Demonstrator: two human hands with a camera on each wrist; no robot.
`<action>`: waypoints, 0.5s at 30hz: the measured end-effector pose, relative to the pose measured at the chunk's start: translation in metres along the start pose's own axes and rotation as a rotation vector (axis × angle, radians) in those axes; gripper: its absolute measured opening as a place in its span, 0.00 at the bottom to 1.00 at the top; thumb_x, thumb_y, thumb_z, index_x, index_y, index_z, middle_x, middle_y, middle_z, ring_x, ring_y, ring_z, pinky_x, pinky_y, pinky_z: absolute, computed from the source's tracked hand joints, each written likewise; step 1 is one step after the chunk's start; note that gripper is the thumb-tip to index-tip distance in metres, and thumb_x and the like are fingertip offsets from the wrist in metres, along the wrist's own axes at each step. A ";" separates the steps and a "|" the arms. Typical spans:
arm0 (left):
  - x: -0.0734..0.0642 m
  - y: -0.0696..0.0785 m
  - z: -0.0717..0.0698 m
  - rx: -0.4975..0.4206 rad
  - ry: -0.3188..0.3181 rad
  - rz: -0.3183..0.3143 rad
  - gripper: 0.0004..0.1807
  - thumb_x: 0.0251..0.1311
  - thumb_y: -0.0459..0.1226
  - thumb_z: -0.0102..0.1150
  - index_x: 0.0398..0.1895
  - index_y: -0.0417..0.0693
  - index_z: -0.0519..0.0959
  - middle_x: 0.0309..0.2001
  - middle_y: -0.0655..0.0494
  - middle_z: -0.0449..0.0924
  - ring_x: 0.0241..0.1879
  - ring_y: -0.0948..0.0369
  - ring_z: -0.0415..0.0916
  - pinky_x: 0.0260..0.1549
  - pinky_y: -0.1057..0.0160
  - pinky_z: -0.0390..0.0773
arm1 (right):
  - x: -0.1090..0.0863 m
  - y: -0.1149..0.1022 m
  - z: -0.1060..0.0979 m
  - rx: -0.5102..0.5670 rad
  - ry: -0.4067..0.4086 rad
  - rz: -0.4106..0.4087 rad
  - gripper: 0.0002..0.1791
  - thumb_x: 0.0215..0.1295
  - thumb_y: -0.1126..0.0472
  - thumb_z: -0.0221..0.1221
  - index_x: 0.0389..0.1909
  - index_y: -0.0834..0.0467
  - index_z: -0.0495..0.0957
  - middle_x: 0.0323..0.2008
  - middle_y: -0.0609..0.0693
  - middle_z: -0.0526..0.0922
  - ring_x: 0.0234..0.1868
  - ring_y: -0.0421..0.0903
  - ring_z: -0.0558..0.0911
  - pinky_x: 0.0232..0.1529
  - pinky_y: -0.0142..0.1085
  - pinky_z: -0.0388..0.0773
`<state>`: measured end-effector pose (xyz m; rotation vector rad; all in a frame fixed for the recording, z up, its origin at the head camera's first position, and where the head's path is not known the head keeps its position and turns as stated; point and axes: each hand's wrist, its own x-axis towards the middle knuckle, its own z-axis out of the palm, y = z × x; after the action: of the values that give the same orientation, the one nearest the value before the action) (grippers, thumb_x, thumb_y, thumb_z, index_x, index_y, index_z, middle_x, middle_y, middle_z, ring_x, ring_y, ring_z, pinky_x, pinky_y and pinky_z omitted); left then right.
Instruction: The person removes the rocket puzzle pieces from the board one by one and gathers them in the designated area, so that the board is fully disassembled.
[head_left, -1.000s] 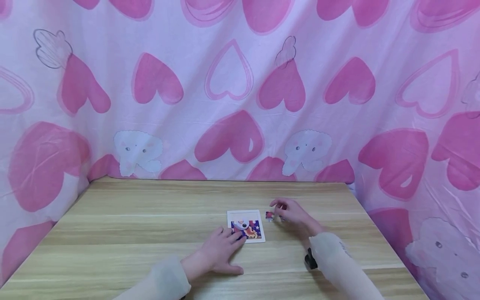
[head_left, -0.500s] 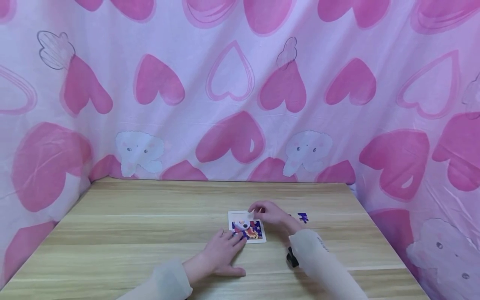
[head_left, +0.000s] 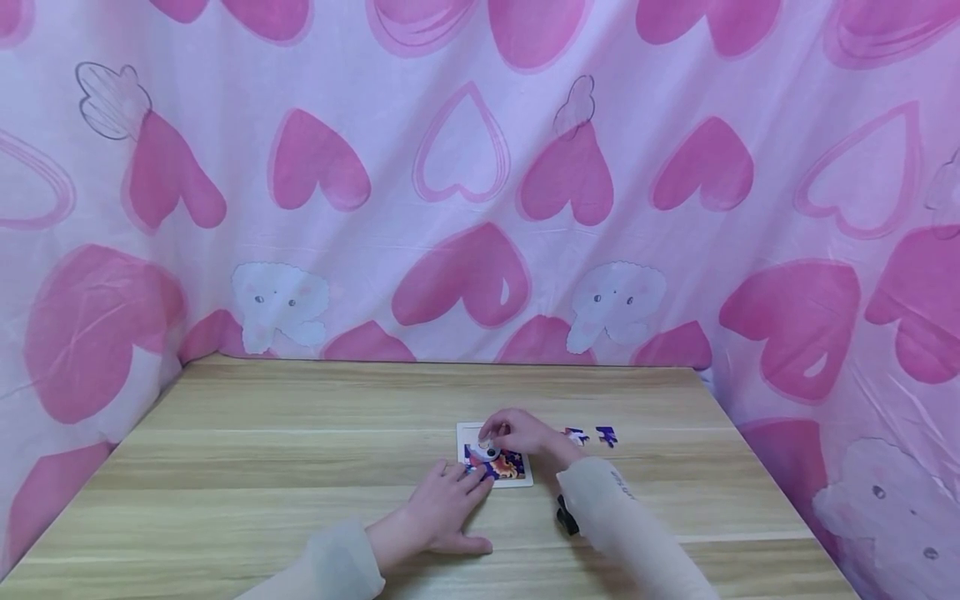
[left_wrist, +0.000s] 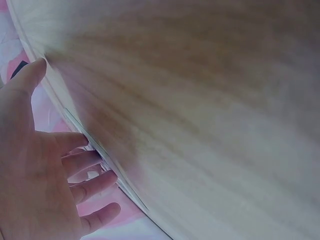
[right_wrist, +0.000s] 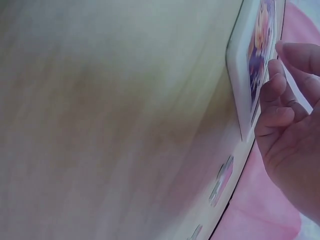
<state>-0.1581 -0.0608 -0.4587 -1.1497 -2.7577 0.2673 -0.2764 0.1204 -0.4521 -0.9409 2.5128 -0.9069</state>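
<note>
A small jigsaw puzzle in a white tray [head_left: 527, 482] lies on the table, its lower part filled with a colourful picture on dark blue. My left hand [head_left: 442, 508] lies flat with spread fingers, its fingertips over the tray's lower left edge. In the left wrist view the fingers [left_wrist: 95, 187] reach straight to the tray's side. My right hand [head_left: 521, 432] is over the upper part of the tray, thumb and fingers brought together on a puzzle piece that they mostly hide. The right wrist view shows its curled fingers [right_wrist: 275, 90] beside the tray.
Two loose puzzle pieces lie right of the tray, one piece [head_left: 577, 436] near the right wrist and another piece [head_left: 606, 436] farther right. The wooden table [head_left: 300, 458] ends at a pink heart-patterned curtain [head_left: 450, 167] behind and at both sides.
My right hand has taken a puzzle piece from the loose ones and moved left over the tray, uncovering the other two pieces. The left hand has stayed on the tray.
</note>
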 end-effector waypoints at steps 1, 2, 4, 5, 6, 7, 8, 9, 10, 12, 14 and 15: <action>0.000 0.000 0.000 0.000 0.000 0.001 0.47 0.45 0.73 0.30 0.62 0.52 0.64 0.61 0.53 0.61 0.57 0.53 0.60 0.48 0.53 0.62 | 0.001 0.000 0.001 -0.007 -0.007 -0.002 0.11 0.55 0.68 0.54 0.39 0.55 0.78 0.32 0.44 0.75 0.34 0.40 0.72 0.37 0.34 0.70; 0.000 0.000 0.000 0.000 -0.002 0.002 0.47 0.45 0.73 0.30 0.62 0.52 0.64 0.61 0.53 0.61 0.57 0.53 0.60 0.47 0.53 0.62 | 0.002 -0.001 0.001 -0.015 -0.011 -0.007 0.11 0.54 0.68 0.55 0.38 0.56 0.78 0.31 0.44 0.74 0.33 0.40 0.72 0.37 0.34 0.70; 0.000 0.000 0.000 0.000 -0.005 0.001 0.47 0.45 0.73 0.30 0.62 0.52 0.64 0.61 0.53 0.61 0.57 0.53 0.60 0.47 0.53 0.62 | 0.003 -0.002 0.001 -0.017 -0.018 -0.002 0.10 0.53 0.69 0.55 0.37 0.56 0.78 0.29 0.45 0.74 0.32 0.40 0.72 0.36 0.34 0.70; 0.000 0.000 0.000 -0.001 -0.008 0.000 0.47 0.45 0.73 0.30 0.62 0.52 0.64 0.61 0.53 0.61 0.57 0.53 0.60 0.48 0.53 0.62 | 0.003 -0.003 0.002 -0.015 -0.020 0.003 0.10 0.53 0.69 0.55 0.36 0.56 0.78 0.29 0.45 0.73 0.32 0.40 0.72 0.36 0.34 0.70; 0.001 0.000 0.000 -0.001 -0.010 -0.002 0.47 0.45 0.73 0.31 0.62 0.52 0.64 0.61 0.53 0.61 0.57 0.53 0.60 0.48 0.53 0.62 | 0.004 -0.003 0.002 -0.017 -0.021 0.009 0.10 0.52 0.69 0.55 0.35 0.57 0.78 0.28 0.45 0.73 0.31 0.40 0.71 0.35 0.34 0.70; 0.001 0.000 0.000 -0.002 -0.012 -0.003 0.47 0.45 0.73 0.31 0.62 0.52 0.64 0.61 0.53 0.61 0.57 0.53 0.60 0.48 0.53 0.62 | 0.004 -0.004 0.002 -0.020 -0.022 0.019 0.10 0.52 0.69 0.54 0.34 0.56 0.79 0.28 0.44 0.73 0.31 0.40 0.71 0.35 0.34 0.70; 0.001 0.000 0.000 -0.003 -0.015 -0.004 0.47 0.45 0.73 0.31 0.62 0.53 0.64 0.61 0.53 0.61 0.57 0.54 0.60 0.48 0.53 0.62 | 0.004 -0.005 0.002 -0.013 -0.024 0.028 0.09 0.52 0.70 0.54 0.34 0.56 0.79 0.28 0.44 0.73 0.31 0.40 0.71 0.35 0.34 0.70; 0.001 0.000 -0.001 -0.003 -0.016 -0.005 0.47 0.45 0.73 0.31 0.62 0.53 0.64 0.61 0.53 0.61 0.57 0.54 0.60 0.48 0.53 0.62 | 0.005 -0.006 0.002 -0.006 -0.029 0.043 0.09 0.52 0.69 0.54 0.33 0.56 0.78 0.28 0.44 0.73 0.31 0.40 0.72 0.35 0.34 0.70; 0.001 0.000 -0.001 -0.004 -0.017 -0.005 0.47 0.45 0.73 0.31 0.62 0.53 0.64 0.61 0.54 0.61 0.57 0.54 0.60 0.48 0.53 0.62 | 0.005 -0.007 0.002 0.002 -0.033 0.055 0.09 0.53 0.69 0.54 0.33 0.56 0.78 0.28 0.44 0.74 0.30 0.40 0.72 0.35 0.34 0.71; 0.001 0.000 -0.001 -0.004 -0.015 -0.005 0.47 0.45 0.73 0.32 0.62 0.53 0.64 0.61 0.54 0.61 0.56 0.54 0.60 0.47 0.53 0.62 | 0.005 -0.009 0.003 0.023 -0.043 0.088 0.08 0.53 0.69 0.53 0.32 0.56 0.78 0.29 0.45 0.75 0.30 0.40 0.73 0.35 0.35 0.71; 0.001 0.000 -0.001 -0.004 -0.010 -0.004 0.47 0.45 0.72 0.32 0.61 0.53 0.64 0.61 0.54 0.62 0.56 0.54 0.60 0.47 0.54 0.62 | 0.004 -0.011 0.003 0.040 -0.050 0.116 0.07 0.54 0.68 0.53 0.33 0.56 0.77 0.29 0.45 0.75 0.30 0.41 0.73 0.36 0.36 0.71; 0.001 0.000 -0.001 -0.003 -0.008 -0.003 0.47 0.45 0.72 0.32 0.61 0.52 0.64 0.60 0.54 0.62 0.56 0.54 0.60 0.47 0.54 0.62 | 0.005 -0.012 0.003 0.048 -0.053 0.128 0.07 0.55 0.68 0.52 0.33 0.56 0.77 0.29 0.46 0.75 0.30 0.41 0.73 0.36 0.36 0.70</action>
<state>-0.1585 -0.0603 -0.4577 -1.1479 -2.7675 0.2681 -0.2727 0.1091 -0.4473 -0.7690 2.4639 -0.8865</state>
